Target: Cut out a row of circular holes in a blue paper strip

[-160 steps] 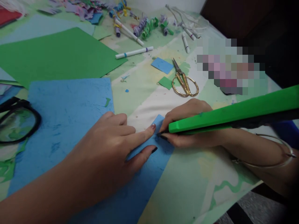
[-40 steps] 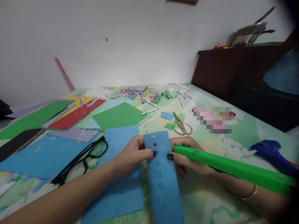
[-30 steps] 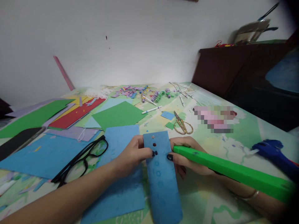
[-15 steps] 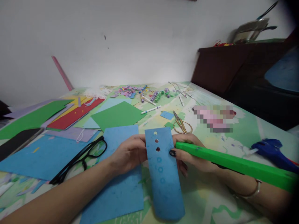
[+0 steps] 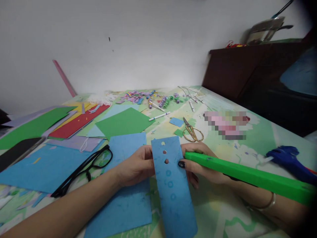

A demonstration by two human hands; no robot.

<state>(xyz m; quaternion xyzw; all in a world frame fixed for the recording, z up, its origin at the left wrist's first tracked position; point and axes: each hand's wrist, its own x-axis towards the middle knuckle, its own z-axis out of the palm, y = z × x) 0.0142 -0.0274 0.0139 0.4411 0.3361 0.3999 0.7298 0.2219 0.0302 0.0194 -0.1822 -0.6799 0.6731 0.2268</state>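
Upright before me stands a blue paper or foam strip (image 5: 177,205). Holes run down its upper part, with drawn circles below them. My left hand (image 5: 137,165) is closed on the strip's left edge, its fingertips hidden behind it. My right hand (image 5: 204,163) pinches the right edge, its dark-nailed thumb on the front. A long green bar (image 5: 247,172), kind unclear, rests in that hand between thumb and forefinger and runs over the forearm to the right. Beneath the left hand lies a blue sheet (image 5: 128,205).
Black-framed glasses (image 5: 88,170) lie on the left, beside coloured sheets (image 5: 79,124). Gold-handled scissors (image 5: 192,130) and a white marker (image 5: 159,116) are beyond my hands. Paper scraps (image 5: 135,96) are piled near the wall. A blue-handled tool (image 5: 288,158) lies at the right.
The strip has shifted slightly, its top a little left and its lower end further down out of view. Both hands keep their hold on it.
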